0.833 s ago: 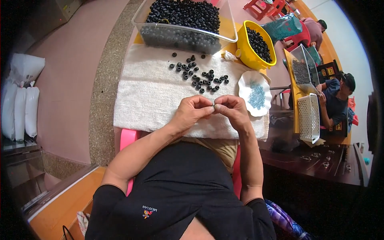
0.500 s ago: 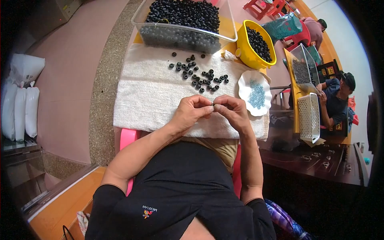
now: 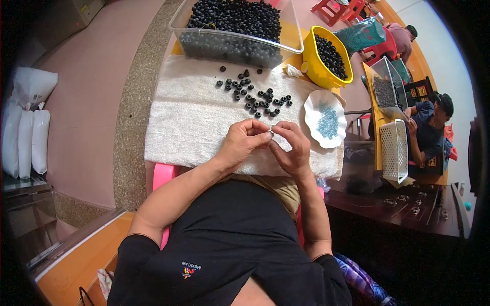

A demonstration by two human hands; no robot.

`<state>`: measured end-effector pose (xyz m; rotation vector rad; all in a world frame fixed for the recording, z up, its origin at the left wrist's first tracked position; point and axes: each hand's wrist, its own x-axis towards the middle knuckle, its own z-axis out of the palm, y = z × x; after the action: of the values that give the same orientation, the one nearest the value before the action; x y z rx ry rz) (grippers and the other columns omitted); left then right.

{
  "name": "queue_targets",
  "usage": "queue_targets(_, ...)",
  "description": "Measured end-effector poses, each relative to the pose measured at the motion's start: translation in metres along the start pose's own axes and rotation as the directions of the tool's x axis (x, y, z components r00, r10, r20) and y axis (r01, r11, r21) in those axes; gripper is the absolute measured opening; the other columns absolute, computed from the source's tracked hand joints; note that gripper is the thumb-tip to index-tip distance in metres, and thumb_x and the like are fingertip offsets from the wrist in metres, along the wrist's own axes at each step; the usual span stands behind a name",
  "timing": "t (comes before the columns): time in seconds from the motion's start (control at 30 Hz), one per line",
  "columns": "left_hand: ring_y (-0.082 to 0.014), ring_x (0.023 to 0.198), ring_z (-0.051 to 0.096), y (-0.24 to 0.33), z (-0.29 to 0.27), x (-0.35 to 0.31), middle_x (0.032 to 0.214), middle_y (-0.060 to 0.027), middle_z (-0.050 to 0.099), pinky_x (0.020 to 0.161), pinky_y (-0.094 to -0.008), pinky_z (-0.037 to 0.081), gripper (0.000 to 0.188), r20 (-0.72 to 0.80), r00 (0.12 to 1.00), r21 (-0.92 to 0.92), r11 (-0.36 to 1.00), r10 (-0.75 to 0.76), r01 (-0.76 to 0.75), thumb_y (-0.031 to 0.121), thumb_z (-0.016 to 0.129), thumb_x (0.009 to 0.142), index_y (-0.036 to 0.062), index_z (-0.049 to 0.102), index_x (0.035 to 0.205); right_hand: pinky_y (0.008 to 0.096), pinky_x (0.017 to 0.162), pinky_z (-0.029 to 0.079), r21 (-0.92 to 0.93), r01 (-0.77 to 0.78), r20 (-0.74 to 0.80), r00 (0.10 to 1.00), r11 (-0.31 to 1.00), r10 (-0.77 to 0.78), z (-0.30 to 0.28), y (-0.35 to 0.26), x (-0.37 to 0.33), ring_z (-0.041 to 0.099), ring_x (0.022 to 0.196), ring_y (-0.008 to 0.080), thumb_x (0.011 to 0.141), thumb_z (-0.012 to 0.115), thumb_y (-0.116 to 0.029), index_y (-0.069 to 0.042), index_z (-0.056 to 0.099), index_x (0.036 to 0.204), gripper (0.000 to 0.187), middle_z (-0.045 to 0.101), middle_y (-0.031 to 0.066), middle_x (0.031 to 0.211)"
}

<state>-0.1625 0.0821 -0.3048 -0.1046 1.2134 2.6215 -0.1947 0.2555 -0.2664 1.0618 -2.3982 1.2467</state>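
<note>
Over the near part of a white towel [image 3: 178,127], my two hands meet at the fingertips. My left hand [image 3: 242,143] is closed in a pinch on a tiny item at its fingertips, too small to name. Close against it, my right hand [image 3: 293,145] has its thumb dropped away from the forefinger, and nothing shows between them. Just beyond the hands lie several loose black round pieces with holes [image 3: 253,109]. To the right of my right hand stands a white scalloped dish [image 3: 311,109] holding small blue-grey bits [image 3: 328,122].
A clear plastic bin [image 3: 235,38] full of the black pieces stands at the far edge. Beside it is a yellow tub [image 3: 316,66] of them and a crumpled white tissue [image 3: 293,71]. Further right, another person [image 3: 429,122] sits near a white perforated basket [image 3: 394,150].
My right thumb has come away from the pinch and moved down toward me, opening a gap below the forefinger. My left hand stays nearly where it was.
</note>
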Motion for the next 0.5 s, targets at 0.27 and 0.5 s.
queue_targets(0.27,-0.0108,0.090,0.065,-0.0029,-0.0020,0.0011,0.100,-0.0050,0.069,0.082,-0.0266,0.057,0.016,0.030,1.000,0.008,1.000,0.009,-0.009,0.003,0.069,0.091,0.0023,0.063,0.106,0.0358,0.073,0.056,-0.140,0.122,-0.002,0.992,0.983,-0.123,-0.0028,-0.0039,0.0002,0.068,0.086,0.0304,0.068,0.079,0.002,-0.002,0.066,0.109,0.043,0.067,0.0150,0.097)
queue_targets(0.5,-0.0110,0.088,0.066,0.0007,-0.0006,0.0003,0.099,-0.0049,0.069,0.078,-0.0253,0.057,0.017,0.028,1.000,0.065,0.998,-0.004,0.003,0.004,0.068,0.091,0.0023,0.063,0.107,0.0364,0.073,0.056,-0.196,0.184,0.013,0.983,0.963,-0.185,-0.0054,-0.0096,0.0059,0.068,0.085,0.0309,0.067,0.079,0.002,-0.001,0.063,0.114,0.049,0.068,0.0165,0.096)
